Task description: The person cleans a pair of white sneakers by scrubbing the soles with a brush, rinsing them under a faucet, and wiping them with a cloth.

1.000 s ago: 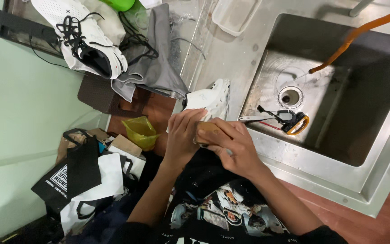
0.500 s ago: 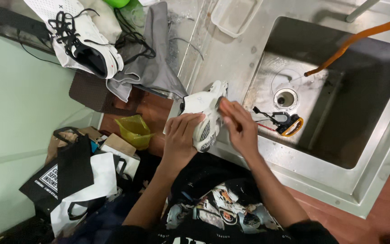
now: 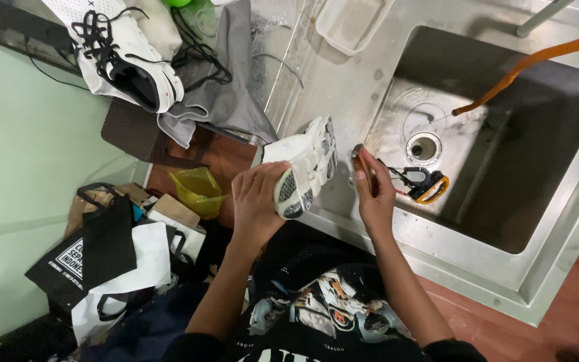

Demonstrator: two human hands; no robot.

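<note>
Item: white sneaker [image 3: 303,166], held in the left hand [image 3: 256,201] at the front edge of the steel sink [image 3: 544,201], turned on its side so the patterned sole faces the right hand; fingers are wrapped round the heel and upper, a firm closed grip, which keeps the sole tilted up and within reach. Item: right hand [image 3: 373,191], just beside the shoe's toe, fingers closed on a small brown brush [image 3: 358,161] (only its edge shows, so its bristles cannot be made out), poised over the sink's near wall where drips would fall into the basin. Item: orange hose [image 3: 524,64], running from upper right toward the drain [image 3: 423,146], a thin stream of water landing near it. Item: a second brush and an orange-rimmed object [image 3: 427,182], lying in the basin just beside the drain, close to the right hand. Item: matching white sneaker with black laces [image 3: 118,53], set apart on the counter at upper left, resting on grey cloth [image 3: 226,100]. Item: clear plastic tub [image 3: 346,23], on the drainboard. Item: yellow plastic bag [image 3: 199,191] and paper shopping bags [image 3: 112,268], on the floor at the person's left.
</note>
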